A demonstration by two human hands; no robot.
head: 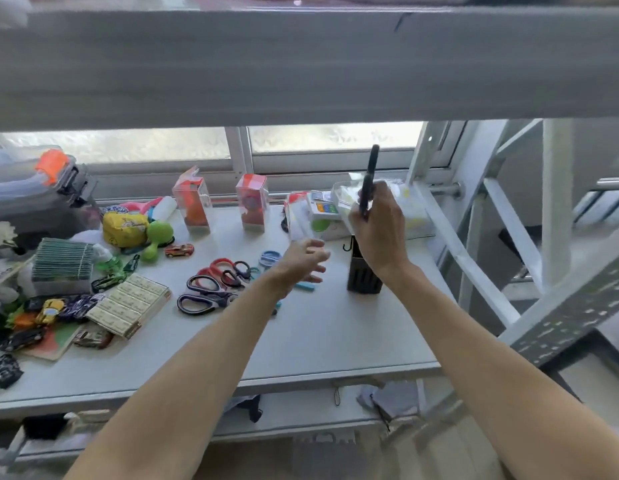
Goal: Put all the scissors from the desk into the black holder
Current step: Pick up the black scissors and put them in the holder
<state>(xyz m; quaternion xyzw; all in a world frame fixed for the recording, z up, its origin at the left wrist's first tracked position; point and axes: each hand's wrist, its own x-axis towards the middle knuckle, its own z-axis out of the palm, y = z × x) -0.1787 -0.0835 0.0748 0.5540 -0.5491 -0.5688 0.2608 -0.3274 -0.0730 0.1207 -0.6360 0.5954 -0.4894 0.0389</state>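
My right hand grips black scissors held upright, handles up, directly above the black holder standing on the white desk. The hand hides the holder's top and the blades. My left hand hovers open over the desk, fingers spread, just right of the loose scissors. Black-and-purple scissors lie left of my forearm, red-handled scissors sit behind them, and blue-handled scissors peek out beside my left hand. A blue piece shows under that hand.
Toy cars, a green rattle, a yellow pouch, a flat box and a green stack crowd the desk's left. Clear boxes and packages line the window side. A metal ladder frame stands right.
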